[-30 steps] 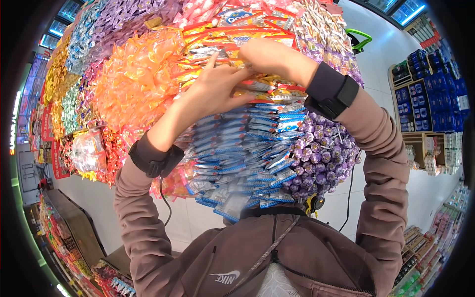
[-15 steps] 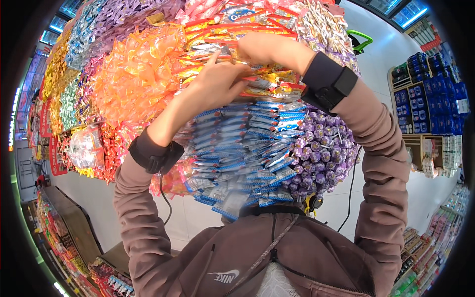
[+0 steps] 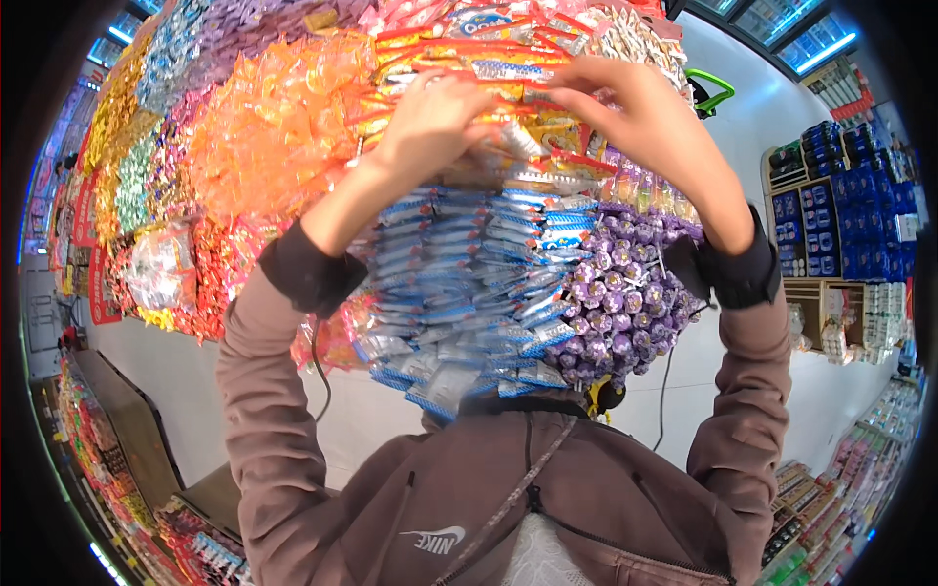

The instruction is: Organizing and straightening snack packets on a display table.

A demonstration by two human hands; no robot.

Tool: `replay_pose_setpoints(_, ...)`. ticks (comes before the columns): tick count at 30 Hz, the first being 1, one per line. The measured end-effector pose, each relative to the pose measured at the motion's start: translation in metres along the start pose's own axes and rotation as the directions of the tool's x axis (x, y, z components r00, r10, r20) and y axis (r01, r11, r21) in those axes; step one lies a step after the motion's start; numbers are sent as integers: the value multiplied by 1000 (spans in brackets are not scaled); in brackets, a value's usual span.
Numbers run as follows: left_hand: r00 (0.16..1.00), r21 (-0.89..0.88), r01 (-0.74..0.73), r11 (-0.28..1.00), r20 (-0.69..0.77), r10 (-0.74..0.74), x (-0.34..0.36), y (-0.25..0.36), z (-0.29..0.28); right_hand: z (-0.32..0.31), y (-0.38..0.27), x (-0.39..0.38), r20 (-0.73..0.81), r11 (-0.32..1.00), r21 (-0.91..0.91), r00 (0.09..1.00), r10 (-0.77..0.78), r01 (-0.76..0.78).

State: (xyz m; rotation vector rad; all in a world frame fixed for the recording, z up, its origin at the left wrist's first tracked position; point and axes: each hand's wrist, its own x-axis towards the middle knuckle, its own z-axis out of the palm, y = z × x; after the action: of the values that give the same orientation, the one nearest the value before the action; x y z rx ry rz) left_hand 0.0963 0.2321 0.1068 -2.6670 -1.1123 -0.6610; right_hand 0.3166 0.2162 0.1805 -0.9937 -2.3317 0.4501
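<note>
One big block of blue-and-white sachets (image 3: 459, 264) right in front of me, packed in rows, far too many to count singly! Beyond its left edge, one heap of orange-wrapped candies (image 3: 274, 137), another crowd I can't number. Straight past the blue — here's the action — lies one bank of red-and-yellow packets (image 3: 489, 68), overlapped so tightly the count is lost. Near right, one cluster of purple lollipops (image 3: 616, 313), dozens by my reckoning.

Two hands in play now! My left hand (image 3: 435, 122) is over the left side of the bank, fingers curled but blurred; I can't tell whether anything is gripped. My right hand (image 3: 625, 98) is over the right side, thumb and forefinger reaching leftward with a gap behind the tips; whether they pinch a packet end, I can't tell either. Between them, on the near side, one silver-ended packet (image 3: 523, 140) lies tilted.

The step in hand, I'd judge, is two-handed handling of those packets where they lie. The next move calls for light fingertips — one wrapper at a time, neighbours undisturbed. Smallest of my count: two black wristbands (image 3: 308, 269), one per wrist.
</note>
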Motion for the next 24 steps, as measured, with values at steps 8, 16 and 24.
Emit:
replay_pose_setpoints(8,999,-100,11,995,-34,-14,12,1,7,10,-5,-120,59,787,445,891,450,-427)
replay_pose_setpoints(16,986,-188,-17,982,-166,-15,5,11,-5,25,-55,-179,116,501,759,843,525,-416)
replay_pose_setpoints(24,912,-275,-127,953,-411,3,4,69,-45,42,-56,-185,192,450,801,882,431,-394)
